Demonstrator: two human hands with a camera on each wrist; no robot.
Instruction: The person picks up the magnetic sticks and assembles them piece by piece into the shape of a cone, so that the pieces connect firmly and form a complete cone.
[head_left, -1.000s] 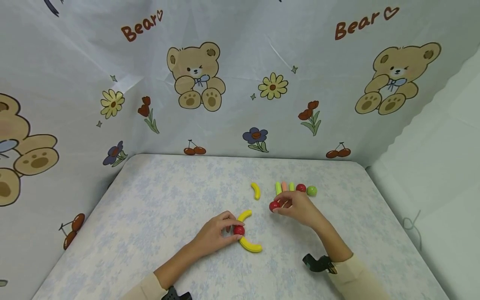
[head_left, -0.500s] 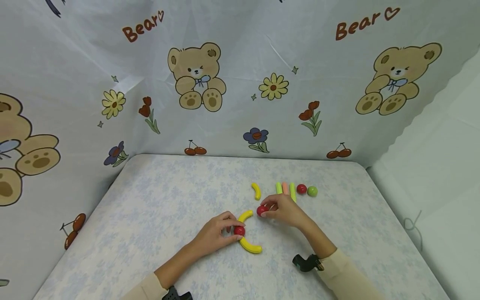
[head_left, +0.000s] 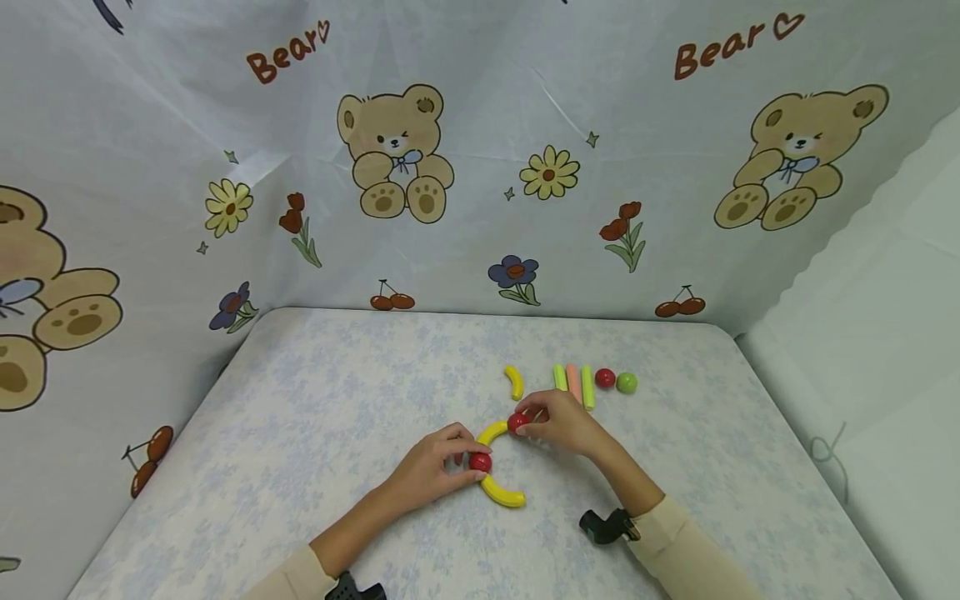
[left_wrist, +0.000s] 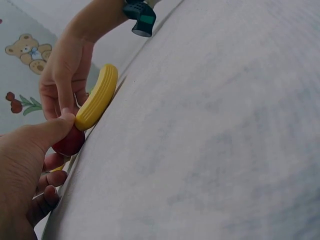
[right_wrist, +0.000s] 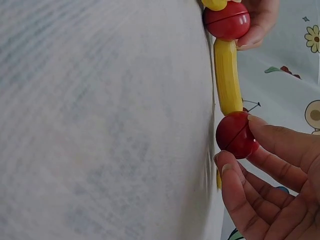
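Observation:
My left hand pinches a red ball between thumb and fingers, on the table. One yellow banana-shaped piece curves from that ball toward me, and another yellow banana-shaped piece curves away from it. At the far piece's end, my right hand holds a second red ball by thumb and fingertips. In the right wrist view this ball, with a seam line, meets the tip of the yellow piece. The left wrist view shows the near yellow piece against the left hand's ball.
Behind the hands lie a third yellow banana-shaped piece, green sticks, a pink stick, a red ball and a green ball. A bear-print curtain hangs beyond the table.
My right hand has carried its red ball left and slightly toward me, up to the far yellow piece's end. The left hand has stayed on its ball.

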